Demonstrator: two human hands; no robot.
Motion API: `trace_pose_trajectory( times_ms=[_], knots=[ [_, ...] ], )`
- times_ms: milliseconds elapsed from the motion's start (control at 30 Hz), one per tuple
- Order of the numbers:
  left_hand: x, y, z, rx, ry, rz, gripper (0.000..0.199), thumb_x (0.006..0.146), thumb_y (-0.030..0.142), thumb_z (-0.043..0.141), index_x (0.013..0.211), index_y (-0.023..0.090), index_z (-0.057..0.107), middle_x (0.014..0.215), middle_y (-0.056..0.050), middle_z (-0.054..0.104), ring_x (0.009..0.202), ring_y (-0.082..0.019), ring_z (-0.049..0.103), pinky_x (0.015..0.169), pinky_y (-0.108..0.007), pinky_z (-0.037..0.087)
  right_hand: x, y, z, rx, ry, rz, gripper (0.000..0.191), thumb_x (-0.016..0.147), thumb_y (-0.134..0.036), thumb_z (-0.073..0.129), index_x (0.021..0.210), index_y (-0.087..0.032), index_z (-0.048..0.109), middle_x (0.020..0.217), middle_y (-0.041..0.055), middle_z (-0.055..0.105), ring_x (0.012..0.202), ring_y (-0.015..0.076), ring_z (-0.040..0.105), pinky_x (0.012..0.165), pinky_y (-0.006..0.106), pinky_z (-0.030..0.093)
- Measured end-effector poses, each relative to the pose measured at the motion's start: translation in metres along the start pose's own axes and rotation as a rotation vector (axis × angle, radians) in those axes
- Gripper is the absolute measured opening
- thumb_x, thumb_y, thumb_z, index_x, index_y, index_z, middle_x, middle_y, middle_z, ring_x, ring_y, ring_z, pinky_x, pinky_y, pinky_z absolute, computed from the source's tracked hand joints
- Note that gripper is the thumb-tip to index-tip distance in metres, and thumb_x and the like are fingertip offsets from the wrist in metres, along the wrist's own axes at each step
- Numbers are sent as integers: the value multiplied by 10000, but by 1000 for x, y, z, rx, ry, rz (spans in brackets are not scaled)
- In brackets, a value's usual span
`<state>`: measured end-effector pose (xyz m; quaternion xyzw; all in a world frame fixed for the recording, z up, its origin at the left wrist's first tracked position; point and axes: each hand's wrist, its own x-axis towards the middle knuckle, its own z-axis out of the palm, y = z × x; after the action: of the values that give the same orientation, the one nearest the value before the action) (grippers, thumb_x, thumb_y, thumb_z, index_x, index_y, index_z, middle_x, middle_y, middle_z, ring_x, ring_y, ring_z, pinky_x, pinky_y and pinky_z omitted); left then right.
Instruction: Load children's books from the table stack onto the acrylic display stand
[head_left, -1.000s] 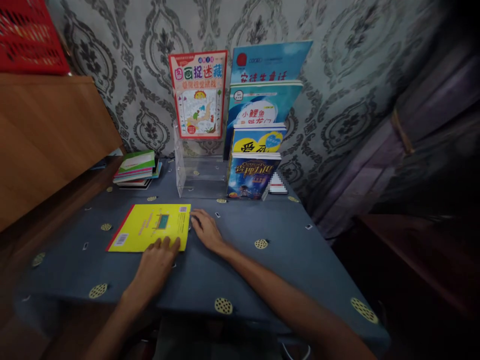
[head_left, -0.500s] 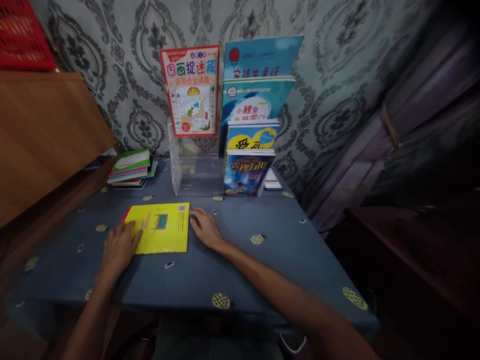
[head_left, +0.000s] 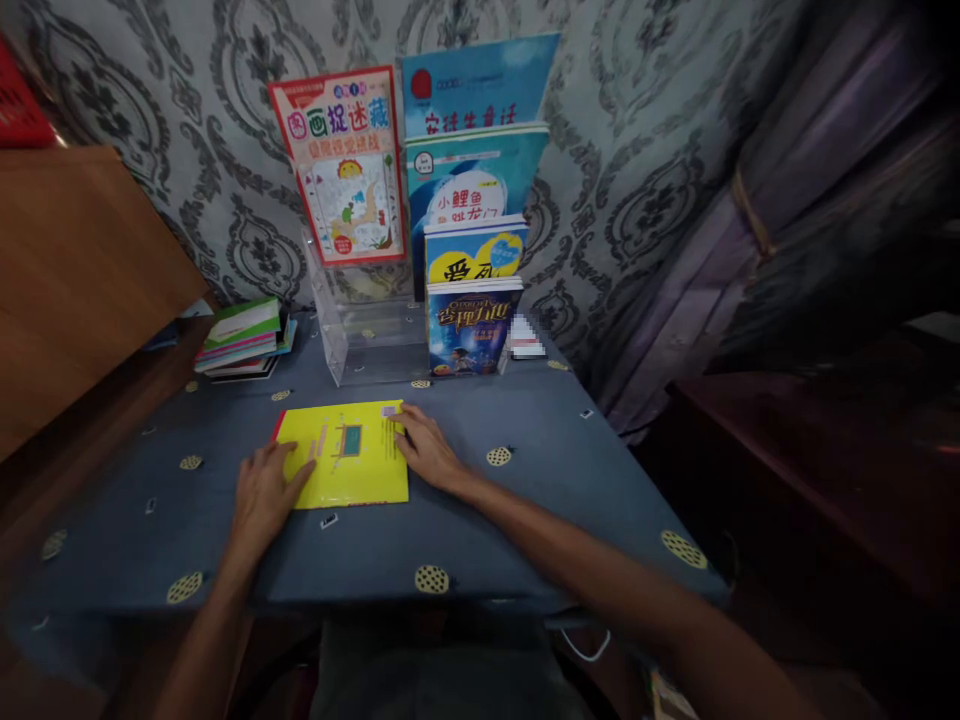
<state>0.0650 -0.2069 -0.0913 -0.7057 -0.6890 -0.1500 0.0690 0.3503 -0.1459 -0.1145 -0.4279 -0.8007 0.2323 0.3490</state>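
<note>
A yellow book (head_left: 360,475) with a red spine on its left lies flat on the table, its small blackboard picture facing up. My left hand (head_left: 266,490) rests over the book's left edge, thumb and fingers spread apart. At the right edge, my right hand (head_left: 431,450) touches the upper corner with its fingertips, the fingers slightly bent and apart. Neither hand is wrapped round the book. Behind it stands a clear acrylic book rack (head_left: 330,335). A red-bordered picture book (head_left: 349,170) leans in its upper left, and a dark blue book (head_left: 474,330) stands at its front right.
More books, including a teal one (head_left: 480,165), rise in tiers at the rack's right. A pile of thin books (head_left: 244,335) lies at the back left beside a wooden panel (head_left: 82,280). The patterned blue tablecloth (head_left: 540,530) ends near a purple curtain (head_left: 697,300).
The yellow book has slid right across the table, with my left hand moving along on it. My right fingertips now overlap its right edge. The view has shifted slightly.
</note>
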Motion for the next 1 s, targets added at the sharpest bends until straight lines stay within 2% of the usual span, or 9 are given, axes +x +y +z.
trace_pose_trajectory(
  times_ms=[200,367,500,633,800,1000],
  knots=[
    [-7,60,1,-9,-25,87,468,953,494,457,1249,166,612,1265,-171,614,1184,-328,553,987,-495,463,-34,31,-44,-69,66,64,383,946,-188,468,1300,-197,614,1396,154,557,1361,275,480,1091,487,424],
    [-11,113,-11,29,-106,130,431,965,461,478,1277,198,615,1283,-157,600,1085,-333,566,913,-500,490,-58,51,-81,-133,136,135,347,926,-201,478,1218,-189,666,1340,144,606,1278,278,558,1069,456,450],
    [-12,144,-19,87,-157,199,430,969,459,490,1304,219,615,1284,-146,590,1076,-326,548,888,-483,499,-64,62,-101,-163,196,177,335,917,-200,472,1180,-177,679,1289,138,642,1246,269,582,1051,434,463],
    [-10,158,-24,101,-198,261,411,972,430,499,1313,232,616,1250,-139,601,1106,-328,540,897,-466,491,-64,68,-109,-205,207,212,332,903,-201,485,1167,-179,685,1245,130,667,1182,267,606,1037,435,465],
    [5,157,-30,129,-261,281,340,986,379,455,1213,213,647,1212,-132,635,1097,-325,563,891,-476,488,-64,70,-107,-310,170,211,341,907,-190,476,1170,-182,692,1262,128,660,1192,276,588,1038,447,454],
    [28,155,-16,68,-280,351,363,998,330,436,1293,172,576,1374,-153,583,1222,-319,561,1074,-549,396,-65,67,-101,-398,156,212,369,920,-186,448,1207,-151,677,1306,156,630,1234,295,558,1035,461,451]
  ],
)
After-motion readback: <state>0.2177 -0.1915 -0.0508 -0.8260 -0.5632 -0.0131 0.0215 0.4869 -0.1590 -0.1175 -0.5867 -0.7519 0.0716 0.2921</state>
